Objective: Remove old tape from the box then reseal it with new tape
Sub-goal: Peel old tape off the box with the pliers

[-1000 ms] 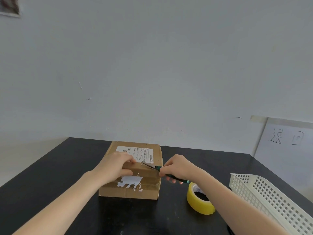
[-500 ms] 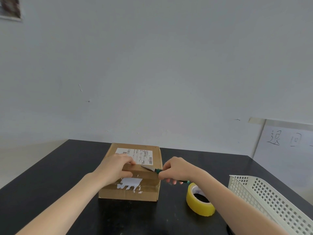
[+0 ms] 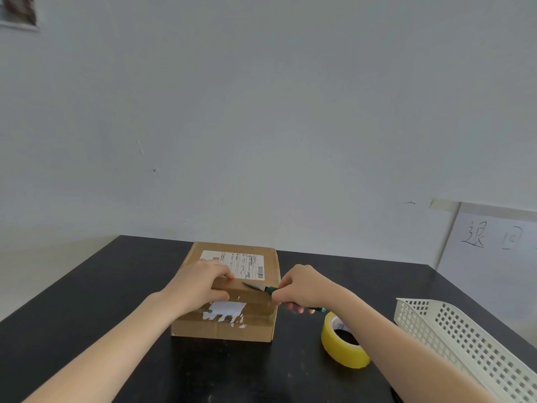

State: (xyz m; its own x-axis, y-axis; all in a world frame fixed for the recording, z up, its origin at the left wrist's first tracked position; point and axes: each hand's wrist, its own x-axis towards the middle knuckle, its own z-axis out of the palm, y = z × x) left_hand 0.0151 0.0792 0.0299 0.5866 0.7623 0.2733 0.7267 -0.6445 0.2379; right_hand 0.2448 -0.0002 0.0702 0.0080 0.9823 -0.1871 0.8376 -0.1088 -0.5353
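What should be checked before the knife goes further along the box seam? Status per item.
1. Left hand pins box flat: ok.
2. Right hand grips knife handle firmly: ok.
3. Blade tip lies on the old tape seam: ok.
4. Left fingers clear of the blade's path: not ok, blade points toward them, close.
5. Cutting depth: cannot tell.
6. New tape roll within reach, beside box: ok.

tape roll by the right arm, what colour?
Yellow tape roll, dark core; the head view shows it.
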